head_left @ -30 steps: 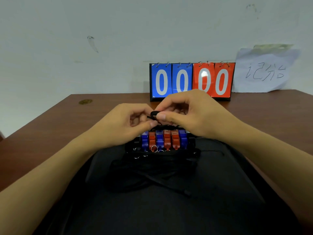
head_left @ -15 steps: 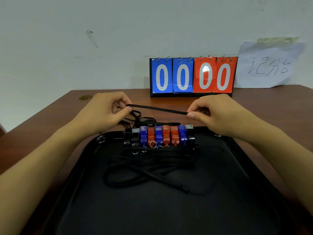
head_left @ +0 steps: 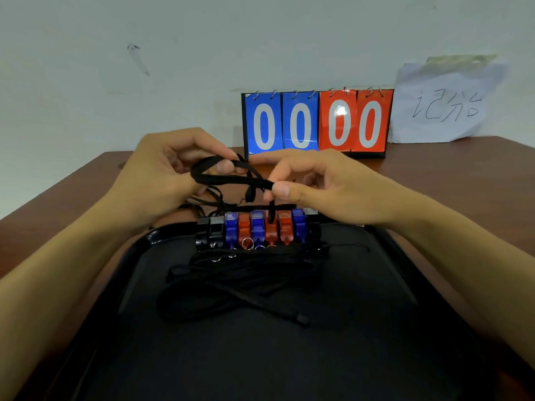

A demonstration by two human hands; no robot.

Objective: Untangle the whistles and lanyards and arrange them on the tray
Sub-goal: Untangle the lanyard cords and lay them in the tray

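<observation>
Head view looks down on a brown table (head_left: pixel 72 198) bearing a black tray (head_left: pixel 434 314) that fills most of the near half. Against the wall at the back stands a flip scoreboard (head_left: pixel 317 123) reading 0000 (two blue cards, two red), with a handwritten paper sheet (head_left: pixel 445 102) just to its right. Along the tray's far edge a row of whistles (head_left: pixel 257 230), black, blue and red, sits side by side, and a heap of black lanyards (head_left: pixel 240 282) lies just in front of them on the tray floor. Above the row, the left hand (head_left: pixel 162 175) holds a looped black lanyard (head_left: pixel 231 178) with curled fingers, while the right hand (head_left: pixel 327 186) pinches its other end between thumb and forefinger; a small clip, possibly its fastener, dangles beneath.
</observation>
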